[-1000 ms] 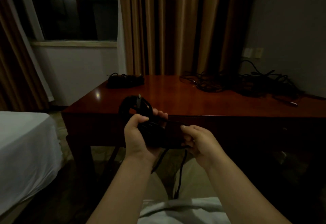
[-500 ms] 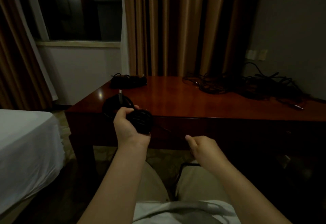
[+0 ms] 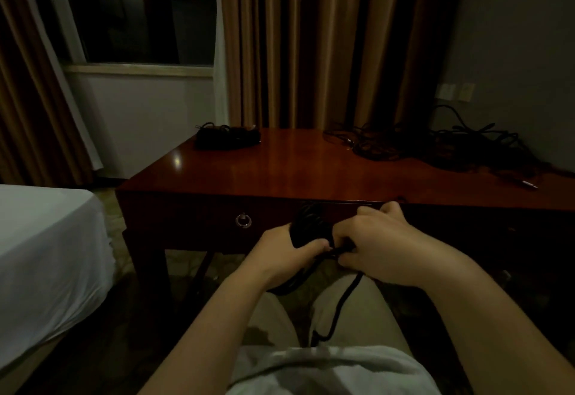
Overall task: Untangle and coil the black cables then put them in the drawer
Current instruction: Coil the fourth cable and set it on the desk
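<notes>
Two hands hold one black cable bundle (image 3: 311,229) just in front of the desk (image 3: 311,173), above my lap. I curl my left hand (image 3: 286,254) around the round, bumpy coil. My right hand (image 3: 376,245) pinches a thin strand right next to it, fingers bent. One loose end (image 3: 342,304) hangs down from the bundle, long and skinny like a string, and drops between my legs.

The drawer (image 3: 217,220) in the front of the desk is closed, so I cannot see inside it. It has a small shiny metal ring pull (image 3: 243,221), left of my hands.

The desk is dark red wood, smooth and glossy, with a bright spot of light on it. On its far right part sits a big messy pile of black cables (image 3: 435,145), all looped and tangled. On its far left corner lies a smaller, neater black bundle (image 3: 227,137).

Behind the desk hang long brown curtains (image 3: 311,42) with soft folds. Left of the desk is a bed with a white sheet (image 3: 46,257).
</notes>
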A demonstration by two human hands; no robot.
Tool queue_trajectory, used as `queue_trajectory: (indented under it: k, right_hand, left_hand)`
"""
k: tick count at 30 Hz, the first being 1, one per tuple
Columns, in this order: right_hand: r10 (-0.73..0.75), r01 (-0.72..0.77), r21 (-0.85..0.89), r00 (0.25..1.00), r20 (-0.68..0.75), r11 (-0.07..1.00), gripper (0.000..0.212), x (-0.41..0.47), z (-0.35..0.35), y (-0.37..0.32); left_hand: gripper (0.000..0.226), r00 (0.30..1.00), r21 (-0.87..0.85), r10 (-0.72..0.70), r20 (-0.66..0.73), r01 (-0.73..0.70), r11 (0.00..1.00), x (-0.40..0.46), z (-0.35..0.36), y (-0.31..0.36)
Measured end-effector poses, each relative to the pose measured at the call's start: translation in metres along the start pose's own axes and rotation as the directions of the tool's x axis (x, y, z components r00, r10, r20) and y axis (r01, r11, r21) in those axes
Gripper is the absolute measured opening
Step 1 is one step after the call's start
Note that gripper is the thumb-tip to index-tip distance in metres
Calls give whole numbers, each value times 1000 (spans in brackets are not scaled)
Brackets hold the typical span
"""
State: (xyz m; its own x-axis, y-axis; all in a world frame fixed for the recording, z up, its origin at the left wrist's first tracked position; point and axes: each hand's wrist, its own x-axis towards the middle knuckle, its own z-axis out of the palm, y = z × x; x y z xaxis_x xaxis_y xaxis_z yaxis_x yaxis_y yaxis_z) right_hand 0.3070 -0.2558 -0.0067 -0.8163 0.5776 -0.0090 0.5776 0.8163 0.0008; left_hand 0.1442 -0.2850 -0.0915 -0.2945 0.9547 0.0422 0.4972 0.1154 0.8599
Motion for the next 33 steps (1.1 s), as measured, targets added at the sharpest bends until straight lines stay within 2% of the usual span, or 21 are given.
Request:
queue_trajectory:
  k: [2,5,8,10,11,12,14,15,16,17,19,22,23,24,25,26,27,28,29,30,33]
  right_hand:
    - [1,-1,19,1000,-30,1000,5,5,3,7]
    - [-1,7,71,997,-76,997,5,9,12,13]
    - [74,-20,183,954,-292,983,28,11,28,27]
    - [256,-111,376,897,-360,920,37,11,35,34]
    - [356,-176,509,891,-281,843,32,11,37,36]
    - [416,-222,668,898,-145,711,23,11,38,39]
    - [424,-208,913,905,43,351,12,9,36,47]
    - [440,-191,949,896,64,251,14,8,34,54]
    - [469,-190,956,881,65,225,16,8,32,61]
    - [506,-215,940,861,54,265,17,9,31,65]
    - [586,-320,821,810,-22,473,18,18,32,67]
    - [590,-480,395,775,-229,783,24,38,50,51]
    - [538,-473,262,781,-316,841,25,41,58,41]
    - [470,-414,221,779,-415,883,24,44,69,32]
    - [426,-311,298,749,-508,902,28,44,80,24]
    - [441,-177,458,694,-569,871,36,43,90,17]
    - [508,-47,629,637,-579,776,39,41,97,10]
    - [559,7,729,637,-531,684,35,39,100,6]
    - [563,19,783,685,-463,621,32,36,101,2]
    - [529,69,834,744,-408,547,33,34,105,-1]
    - [431,231,963,861,-269,140,32,27,99,-11]
  left_hand:
    - [58,995,-62,16,103,-10,998,-3,0,3]
    - [39,982,146,59,177,-86,986,-6,0,10]
    - [29,999,284,29,-28,-20,959,-3,-7,10]
    - [24,976,323,100,-193,-33,946,-6,-9,8]
    - [22,958,367,150,-242,-53,929,-8,-10,8]
    - [23,945,409,200,-258,-81,909,-9,-10,7]
    - [25,932,479,293,-216,-160,863,-12,-13,7]
    - [26,934,502,319,-162,-200,841,-12,-15,7]
    - [29,936,507,338,-100,-245,826,-13,-16,6]
    - [34,930,492,365,-38,-300,817,-14,-15,5]
    - [39,910,354,409,71,-407,842,-19,-12,8]
    - [36,888,-9,416,196,-423,906,-26,0,22]
    - [33,889,-110,415,194,-400,910,-26,5,26]
    - [26,906,-199,387,171,-353,914,-24,9,29]
    - [19,928,-281,349,129,-304,910,-22,12,32]
    - [20,954,-353,291,73,-248,902,-21,13,35]
    - [17,975,-422,223,15,-196,885,-19,14,38]
    - [9,987,-484,154,-45,-157,861,-19,14,40]
    - [5,992,-536,96,-83,-126,834,-19,12,42]
    - [15,994,-575,43,-104,-95,813,-19,11,41]
    - [25,993,-619,-37,-113,-41,784,-21,10,40]
